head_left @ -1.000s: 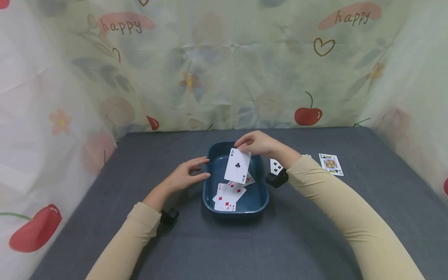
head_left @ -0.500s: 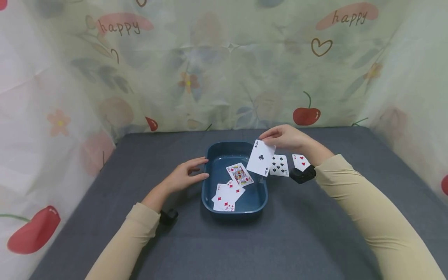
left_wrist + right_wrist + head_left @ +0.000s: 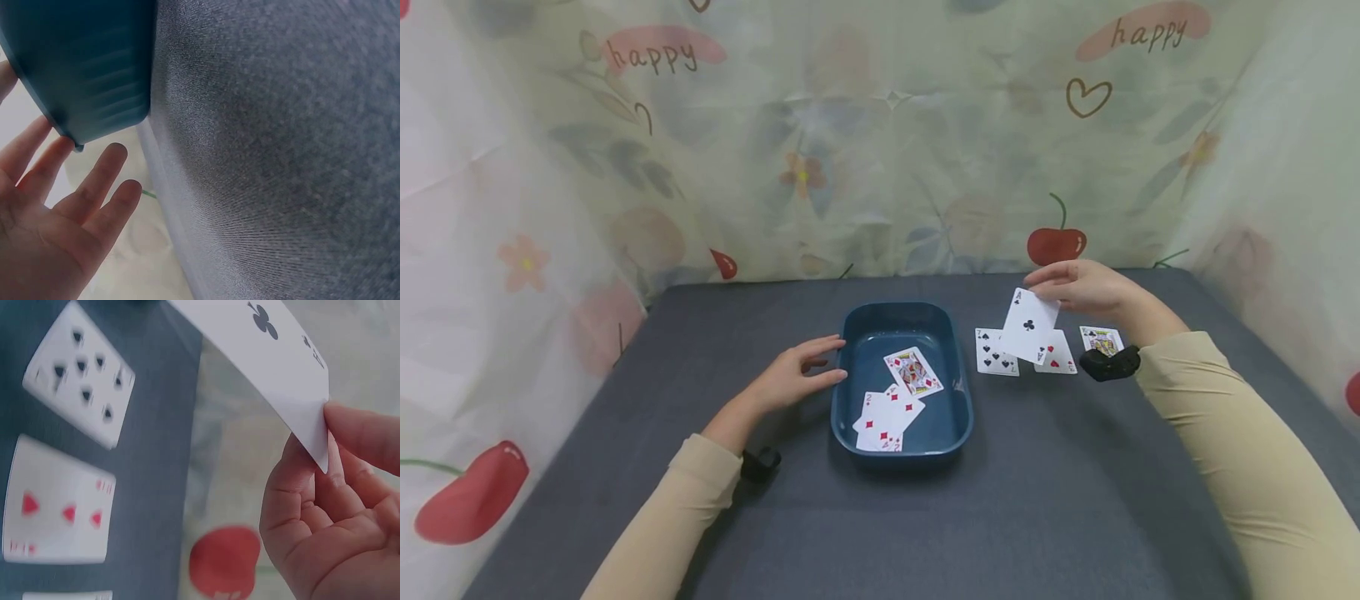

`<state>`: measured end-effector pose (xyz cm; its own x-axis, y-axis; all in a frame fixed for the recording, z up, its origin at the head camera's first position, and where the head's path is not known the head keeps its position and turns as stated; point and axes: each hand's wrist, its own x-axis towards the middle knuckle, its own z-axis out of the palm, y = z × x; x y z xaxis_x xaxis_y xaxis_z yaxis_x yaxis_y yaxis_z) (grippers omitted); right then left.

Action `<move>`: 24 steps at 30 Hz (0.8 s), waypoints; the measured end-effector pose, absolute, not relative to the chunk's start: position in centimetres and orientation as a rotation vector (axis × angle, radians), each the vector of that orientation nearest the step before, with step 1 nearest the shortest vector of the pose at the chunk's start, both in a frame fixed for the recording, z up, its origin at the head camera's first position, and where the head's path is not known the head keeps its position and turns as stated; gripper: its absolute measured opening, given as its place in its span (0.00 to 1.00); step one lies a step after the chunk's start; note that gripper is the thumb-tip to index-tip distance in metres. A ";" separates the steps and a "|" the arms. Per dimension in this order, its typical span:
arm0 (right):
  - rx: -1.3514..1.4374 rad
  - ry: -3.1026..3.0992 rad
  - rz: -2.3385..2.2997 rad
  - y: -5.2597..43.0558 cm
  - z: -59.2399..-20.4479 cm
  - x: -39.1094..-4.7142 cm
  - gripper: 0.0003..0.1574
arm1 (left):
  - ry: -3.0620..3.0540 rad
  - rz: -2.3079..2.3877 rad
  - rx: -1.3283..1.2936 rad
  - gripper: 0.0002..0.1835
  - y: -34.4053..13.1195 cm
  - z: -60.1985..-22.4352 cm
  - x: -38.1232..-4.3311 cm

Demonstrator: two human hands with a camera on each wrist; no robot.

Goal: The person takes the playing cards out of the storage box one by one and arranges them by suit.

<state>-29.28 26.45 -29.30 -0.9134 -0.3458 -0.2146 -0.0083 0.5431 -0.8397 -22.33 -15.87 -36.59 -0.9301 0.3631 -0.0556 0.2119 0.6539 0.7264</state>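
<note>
Head view: right hand (image 3: pixel 1086 287) has carried the ace (image 3: pixel 1028 323) rightward.

A white ace (image 3: pixel 1032 322) with black club marks showed at two o'clock from the dark-blue tray (image 3: pixel 940 425) — red diamonds marked white cards (image 3: pixel 891 410) inside — while red cherries (image 3: pixel 1056 248) patterned the pale curtain (image 3: pixel 880 200) at twelve.

A flat, dark grey, cloth-topped table (image 3: pixel 880 533) has a pale, creased sheet (image 3: pixel 891 221) hanging behind it and on both sides. The sheet shows shiny red cherries (image 3: pixel 1057 247), brown heart outlines (image 3: pixel 1088 98), orange flowers (image 3: pixel 802 173) and pink blobs (image 3: pixel 1093 48) saying "happy".
</note>
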 end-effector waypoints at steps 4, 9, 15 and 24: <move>-0.260 2.477 -1.261 28.6 -29.8 -29.8 0.35 | 2.668 1.150 0.476 0.33 -16.0 -36.6 -22.4; -0.208 2.531 -1.192 30.9 -30.6 -30.2 0.36 | 2.654 1.159 0.481 0.34 -16.1 -36.8 -22.4; -0.183 2.578 -1.135 33.1 -31.7 -30.7 0.33 | 2.654 1.162 0.486 0.34 -16.2 -36.8 -22.4; -0.129 2.692 -1.007 35.9 -33.1 -31.1 0.28 | 2.651 1.172 0.487 0.34 -16.3 -37.1 -22.5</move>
